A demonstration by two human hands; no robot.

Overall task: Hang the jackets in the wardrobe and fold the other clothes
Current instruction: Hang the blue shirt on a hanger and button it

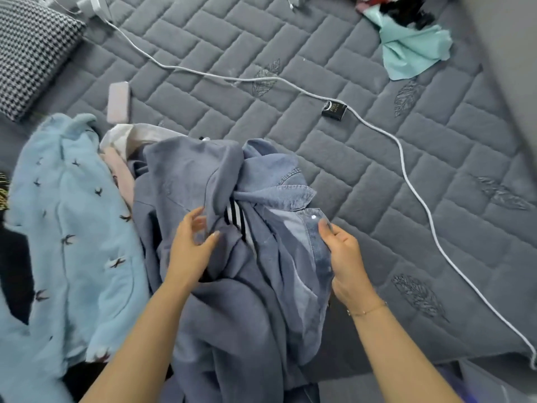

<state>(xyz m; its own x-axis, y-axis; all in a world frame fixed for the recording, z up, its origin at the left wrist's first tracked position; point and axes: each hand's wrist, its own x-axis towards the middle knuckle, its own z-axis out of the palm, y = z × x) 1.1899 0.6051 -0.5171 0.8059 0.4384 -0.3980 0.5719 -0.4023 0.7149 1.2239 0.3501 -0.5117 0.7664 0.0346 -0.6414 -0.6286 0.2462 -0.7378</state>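
Note:
A crumpled pile of clothes lies at the near edge of a grey quilted bed (334,146). On top is a light blue denim jacket (287,196) with snap buttons. My right hand (345,257) grips its buttoned front edge. A grey-blue garment (186,173) lies bunched to its left, and my left hand (191,245) pinches a fold of it. A black-and-white striped piece (236,216) shows between the two. A fluffy pale blue jacket (66,228) with small dark bird motifs lies spread to the left.
A white cable (406,170) runs diagonally across the bed past a small black box (334,111). A pink phone (117,101) lies above the pile. A houndstooth pillow (29,53) sits at top left, and mint-green cloth (412,50) with other items at top right.

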